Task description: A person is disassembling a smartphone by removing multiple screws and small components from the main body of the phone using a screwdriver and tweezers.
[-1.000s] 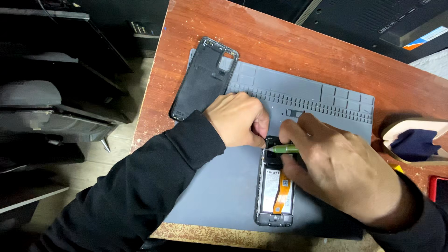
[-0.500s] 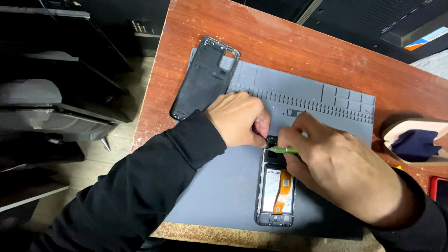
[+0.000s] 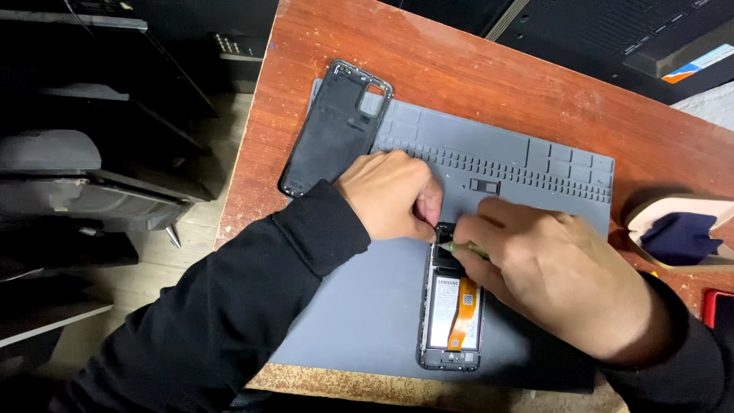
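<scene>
Green-handled tool (image 3: 465, 248) pinched in right hand (image 3: 562, 287); left hand (image 3: 390, 195) closed, fingertips on opened phone (image 3: 451, 310); white battery label below right hand.

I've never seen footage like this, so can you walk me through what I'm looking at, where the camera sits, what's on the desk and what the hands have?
This is one view, from a camera worn on a person's head, looking down at their own two bare hands in black sleeves. No machine is involved.

On a reddish wooden table lies a grey work mat with small moulded compartments along its far edge. On the mat is an opened phone, its back removed so the battery and an orange ribbon cable show. The removed black back cover lies at the mat's far left corner.

The left hand pinches the phone's top end. The right hand has a thin green tool in its grip, tip at that same spot.
</scene>
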